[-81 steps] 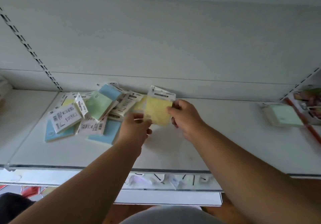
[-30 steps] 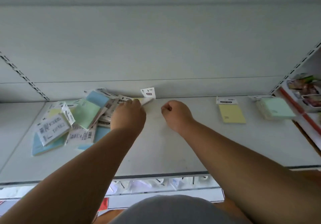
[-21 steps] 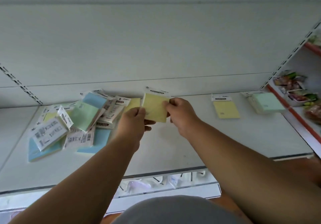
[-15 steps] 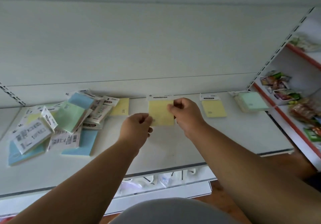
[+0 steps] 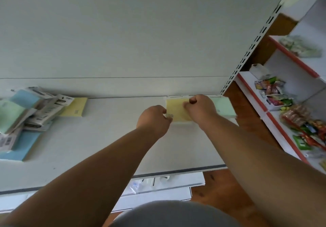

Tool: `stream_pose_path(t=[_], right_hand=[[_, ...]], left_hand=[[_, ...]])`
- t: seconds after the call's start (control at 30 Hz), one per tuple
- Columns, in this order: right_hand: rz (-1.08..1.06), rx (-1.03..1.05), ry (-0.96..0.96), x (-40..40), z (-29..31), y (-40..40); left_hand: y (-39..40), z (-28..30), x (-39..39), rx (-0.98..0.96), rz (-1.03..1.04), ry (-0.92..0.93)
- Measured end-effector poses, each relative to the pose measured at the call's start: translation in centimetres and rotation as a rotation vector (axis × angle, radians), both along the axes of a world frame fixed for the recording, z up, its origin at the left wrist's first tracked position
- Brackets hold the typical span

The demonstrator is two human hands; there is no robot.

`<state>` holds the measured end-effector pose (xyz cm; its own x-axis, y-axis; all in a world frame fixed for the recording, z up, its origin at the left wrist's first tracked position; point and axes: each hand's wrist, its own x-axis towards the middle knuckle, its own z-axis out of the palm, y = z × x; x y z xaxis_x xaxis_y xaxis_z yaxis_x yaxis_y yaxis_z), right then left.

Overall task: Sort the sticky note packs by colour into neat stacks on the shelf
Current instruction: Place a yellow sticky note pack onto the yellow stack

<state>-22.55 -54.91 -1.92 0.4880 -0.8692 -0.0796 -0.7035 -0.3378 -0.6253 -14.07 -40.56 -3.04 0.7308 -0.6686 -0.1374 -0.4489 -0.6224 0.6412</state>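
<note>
Now squaring a yellow sticky note pack (image 5: 177, 110) just left of the green stack (image 5: 224, 107).
Left hand (image 5: 155, 119) and right hand (image 5: 200, 108) pinch its opposite edges; header strip faces the shelf (image 5: 105, 138) back.

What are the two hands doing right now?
Left hand: closed, pinching the yellow pack.
Right hand: closed, pinching the same pack.
</note>
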Motion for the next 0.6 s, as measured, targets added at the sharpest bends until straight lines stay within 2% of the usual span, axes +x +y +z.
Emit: stream_pose_path(t=[0.1, 0.3, 0.43, 0.6], right_hand=[[0.079, -0.032, 0.084, 0.5, -0.1, -1.8], [0.117, -0.139, 0.131, 0.1, -1.2, -1.7], [0.247, -0.193, 0.024, 1.5, -0.5, 0.4], [0.413, -0.126, -0.095, 4.2, -0.6, 5.4]], left_hand=[[-1.7, -0.8, -0.5, 0.049, 0.051, -0.066], [-2.4, -2.0, -1.4, 0.053, 0.132, -0.052], [-0.5, -1.8, -2.0, -0.016, 0.231, -0.060], [5.0, -1.1, -0.3, -0.032, 0.299, -0.159]])
